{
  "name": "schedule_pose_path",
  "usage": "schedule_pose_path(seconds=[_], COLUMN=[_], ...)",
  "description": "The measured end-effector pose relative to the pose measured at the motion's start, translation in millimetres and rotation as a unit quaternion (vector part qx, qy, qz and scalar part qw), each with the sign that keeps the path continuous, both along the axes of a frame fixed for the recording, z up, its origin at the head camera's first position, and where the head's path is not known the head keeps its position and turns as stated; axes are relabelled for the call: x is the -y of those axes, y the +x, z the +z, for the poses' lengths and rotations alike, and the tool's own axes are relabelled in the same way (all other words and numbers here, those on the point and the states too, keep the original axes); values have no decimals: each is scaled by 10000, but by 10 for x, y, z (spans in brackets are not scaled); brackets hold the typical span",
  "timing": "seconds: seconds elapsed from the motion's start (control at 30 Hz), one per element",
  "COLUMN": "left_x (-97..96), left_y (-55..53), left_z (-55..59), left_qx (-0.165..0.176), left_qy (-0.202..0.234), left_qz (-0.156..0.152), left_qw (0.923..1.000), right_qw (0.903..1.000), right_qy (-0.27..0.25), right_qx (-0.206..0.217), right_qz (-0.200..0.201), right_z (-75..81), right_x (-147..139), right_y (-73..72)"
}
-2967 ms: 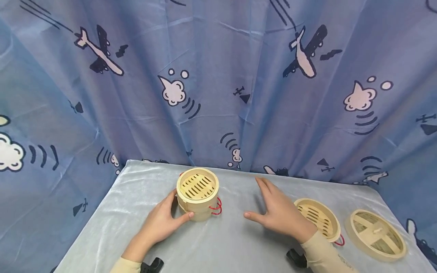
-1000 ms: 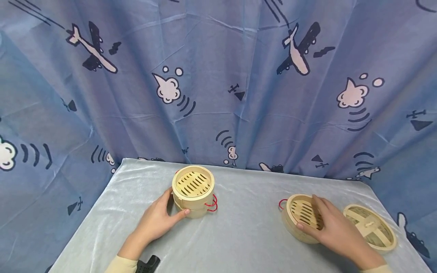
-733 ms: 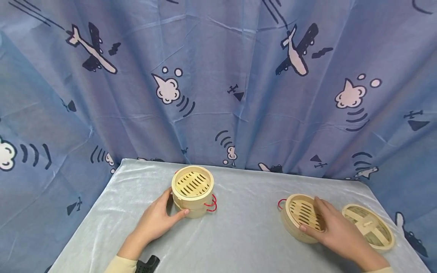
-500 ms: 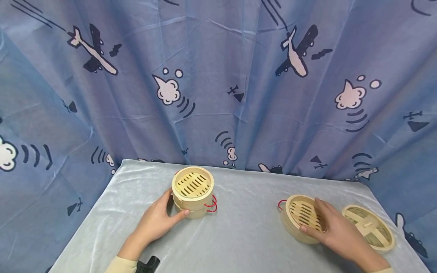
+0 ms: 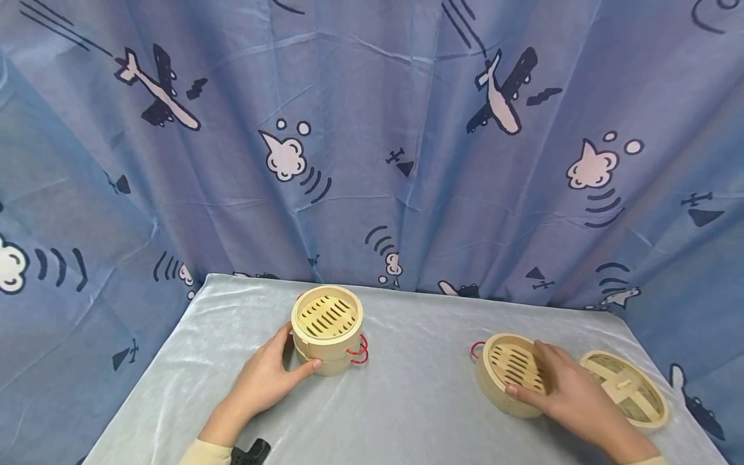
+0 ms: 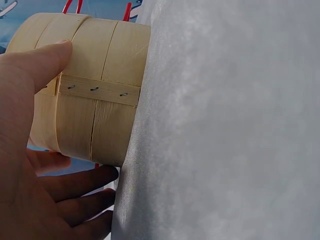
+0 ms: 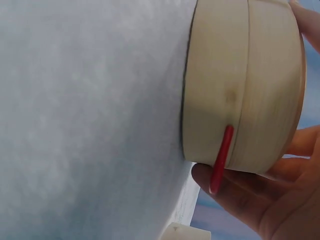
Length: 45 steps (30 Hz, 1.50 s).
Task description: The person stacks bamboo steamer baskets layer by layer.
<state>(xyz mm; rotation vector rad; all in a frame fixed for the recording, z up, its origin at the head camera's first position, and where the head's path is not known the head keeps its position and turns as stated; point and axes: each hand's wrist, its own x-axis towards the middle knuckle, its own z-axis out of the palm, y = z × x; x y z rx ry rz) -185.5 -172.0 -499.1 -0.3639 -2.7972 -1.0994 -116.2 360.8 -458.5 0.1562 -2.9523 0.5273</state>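
Note:
In the head view, a stack of bamboo steamer baskets (image 5: pixel 328 355) with a slotted floor and red handles (image 5: pixel 361 349) stands left of centre. My left hand (image 5: pixel 264 378) holds it from the left, thumb on the near wall and fingers round the far left side. The left wrist view shows the thumb on the bamboo wall (image 6: pixel 85 55). My right hand (image 5: pixel 572 391) grips a single steamer basket (image 5: pixel 494 384) by its right side, thumb over the near rim. One red handle (image 5: pixel 476 350) shows on its left; its right side is hidden by the hand.
A round bamboo lid (image 5: pixel 639 394) with crossed slats and a small knob lies right of the right hand, partly behind it. A pale grey cloth (image 5: pixel 407 400) covers the table. Behind the table hangs a blue curtain (image 5: pixel 349 213) with airplane prints.
My right hand has moved right from over the middle of the table and taken hold of the single steamer basket. My left hand has kept its hold on the stack.

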Motion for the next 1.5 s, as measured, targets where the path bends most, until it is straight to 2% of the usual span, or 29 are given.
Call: schedule_pose_path(seconds=[0.37,0.83,1.5], left_x=[-6,8,6], left_y=[3,10,-1], left_z=[-8,-16,1], left_qx=[-39,-105,8], left_qy=[-9,20,21], left_qz=[0,-14,-52], left_qw=[10000,9999,10000], right_qw=[9998,9985,9973], right_qy=[9,-176,-341], right_qx=[-160,-522,-524], right_qz=[-96,74,393], right_z=[30,140,352], right_x=[58,282,666], right_y=[-21,-116,-292])
